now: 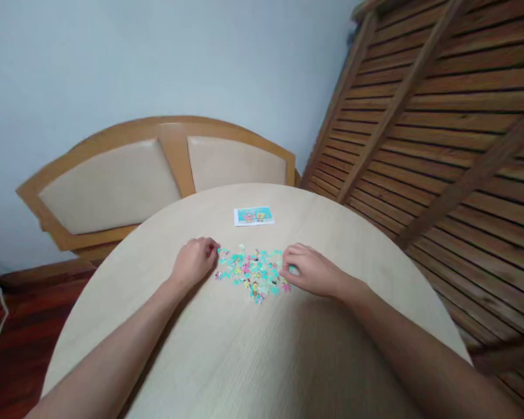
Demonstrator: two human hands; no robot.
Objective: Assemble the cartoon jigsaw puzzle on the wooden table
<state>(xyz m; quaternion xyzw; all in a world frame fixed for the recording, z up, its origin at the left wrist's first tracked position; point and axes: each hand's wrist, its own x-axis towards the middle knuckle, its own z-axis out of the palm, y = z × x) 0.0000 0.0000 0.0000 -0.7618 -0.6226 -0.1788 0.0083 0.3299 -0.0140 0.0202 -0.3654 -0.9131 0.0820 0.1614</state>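
A loose heap of small turquoise, pink and yellow puzzle pieces (253,272) lies on the round pale wooden table (253,355). My left hand (195,260) rests at the heap's left edge, fingers curled in, fingertips touching the nearest pieces. My right hand (311,271) sits at the heap's right edge, fingers bent down, with a turquoise piece showing under the fingertips. Beyond the heap lies a small printed picture card (254,216) in the same colours.
A wooden bench back with two beige cushioned panels (157,174) curves behind the table against a pale blue wall. A slatted wooden frame (441,116) leans at the right. Dark red floor and a white cable (0,320) show at the left.
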